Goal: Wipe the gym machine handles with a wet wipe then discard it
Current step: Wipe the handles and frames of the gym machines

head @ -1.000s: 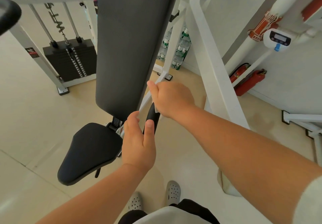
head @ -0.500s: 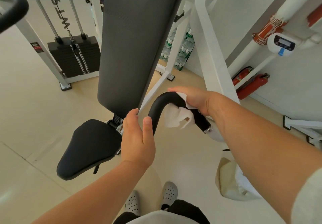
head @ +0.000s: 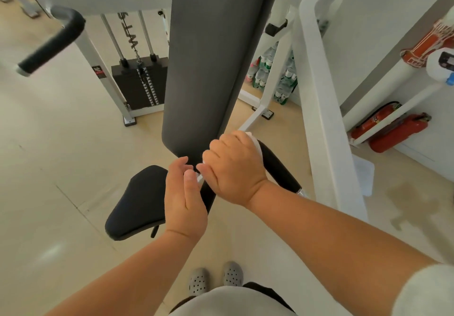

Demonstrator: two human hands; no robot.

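— So, how far along is the wiping, from the head camera?
— Midway, I'd judge. The right hand (head: 234, 168) is wrapped round the near handle (head: 277, 165) at its bend. The wet wipe (head: 253, 139) is pressed between palm and grip, so that handle is the one being done.
— And the other hand?
— The left hand (head: 185, 197) sits just beside the handle's lower stem, fingers loosely curved and holding nothing I can see. Its thumb tip is next to a white corner of the wipe poking out below the right fist. Whether it touches the bar, I cannot tell.
— What's left, then?
— The far handle (head: 51, 45), up at the left and well apart from both hands, has no wipe near it. Whether it is clean, the picture doesn't say. Discarding the wipe is not yet done, and I see no bin I could name.
— How does the wipe look?
— Mostly hidden. Two white bits show: a folded edge over the top of the grip by the knuckles, and that small corner below. It seems bunched round the bar rather than spread flat.
— And the handle?
— Matte black, curved, ending in a silvery cap near the white frame (head: 326, 143). The black seat (head: 140, 200) and grey back pad (head: 221, 57) sit just behind the hands.
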